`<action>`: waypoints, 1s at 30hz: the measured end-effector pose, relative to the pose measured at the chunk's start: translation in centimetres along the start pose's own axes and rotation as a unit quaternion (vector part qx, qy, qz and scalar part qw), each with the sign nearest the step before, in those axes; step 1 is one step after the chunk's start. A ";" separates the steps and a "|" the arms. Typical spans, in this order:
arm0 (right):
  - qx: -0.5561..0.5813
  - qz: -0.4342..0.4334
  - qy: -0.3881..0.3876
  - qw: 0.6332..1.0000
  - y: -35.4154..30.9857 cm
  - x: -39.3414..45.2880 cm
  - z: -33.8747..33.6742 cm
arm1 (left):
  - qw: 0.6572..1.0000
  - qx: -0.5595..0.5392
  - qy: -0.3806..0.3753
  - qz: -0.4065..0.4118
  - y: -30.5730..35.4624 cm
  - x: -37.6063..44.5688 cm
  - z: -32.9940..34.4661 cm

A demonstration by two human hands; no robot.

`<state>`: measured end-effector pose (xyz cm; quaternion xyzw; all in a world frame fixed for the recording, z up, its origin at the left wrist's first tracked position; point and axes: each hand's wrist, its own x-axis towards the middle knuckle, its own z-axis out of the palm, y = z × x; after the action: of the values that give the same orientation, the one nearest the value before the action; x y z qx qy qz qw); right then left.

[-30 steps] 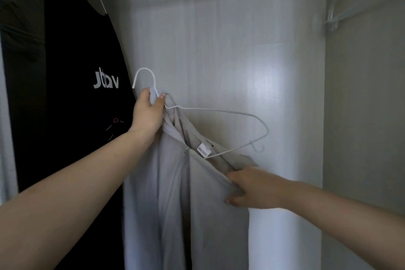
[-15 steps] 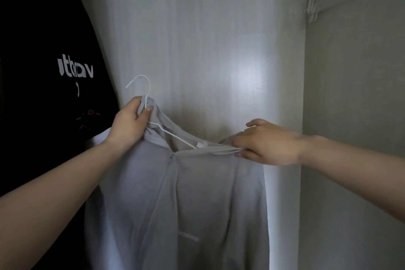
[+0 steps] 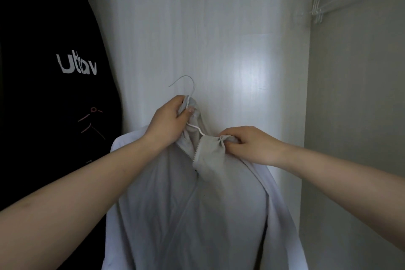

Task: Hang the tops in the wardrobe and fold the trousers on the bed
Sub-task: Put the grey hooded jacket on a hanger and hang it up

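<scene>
So I'm watching the head cam here and using the black top (image 3: 54, 94) already hanging in the wardrobe as my landmark. The pale grey zip top (image 3: 197, 215) is held up just to the right of it, in front of the white back panel (image 3: 208, 39), not on a rail yet.

The zip top looks thin, light and really floppy to me; it drapes straight down and bunches wherever it's gripped. I'd guess the fabric is a bit slick too, so it could slide off a thin white wire hanger (image 3: 188, 92) pretty easily. The hanger is the stiff bit, so that's where I'd carry it: at the neck under the hook, with the collar used only for tugging things straight.

The left hand (image 3: 166, 125), the one nearer the black top, has its fingers curled tight round the hanger neck with a wad of collar pinched in with it. The hook pokes up free above the fist. The right hand (image 3: 249, 142), further from the black top, has fingers tucked in narrow, pinching the other side of the collar beside the open zip, where a short run of hanger wire shows between the two hands.

Spare white hangers (image 3: 320, 6) sit way over at the far upper right.
</scene>
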<state>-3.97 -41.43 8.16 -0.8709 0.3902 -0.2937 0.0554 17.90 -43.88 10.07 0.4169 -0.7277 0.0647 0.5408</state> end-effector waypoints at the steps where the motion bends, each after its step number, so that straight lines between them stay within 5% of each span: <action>1: 0.015 0.013 -0.008 1.000 -0.1 0.0 0.2 | 1.000 0.000 0.001 -0.005 -0.1 0.0 0.1; 6: 0.055 0.004 -0.007 0.998 -0.7 0.3 1.1 | 1.000 -0.017 -0.008 -0.009 0.0 -0.2 0.6; 16: 0.059 -0.034 0.128 0.989 1.5 -1.7 -0.8 | 0.998 0.019 -0.019 -0.057 -2.3 -1.5 -3.1; 25: -0.070 -0.014 0.031 0.997 3.1 -3.1 -5.2 | 0.994 0.004 0.014 -0.104 -4.5 -2.4 -4.5; 30: -0.114 -0.091 0.037 0.989 0.3 -1.8 -6.8 | 0.994 0.067 0.013 -0.084 -3.8 -2.4 -3.2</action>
<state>-8.83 -39.45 12.78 -0.8919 0.3420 -0.2833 -0.0857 22.98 -43.31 8.00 0.5105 -0.6770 0.0731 0.5251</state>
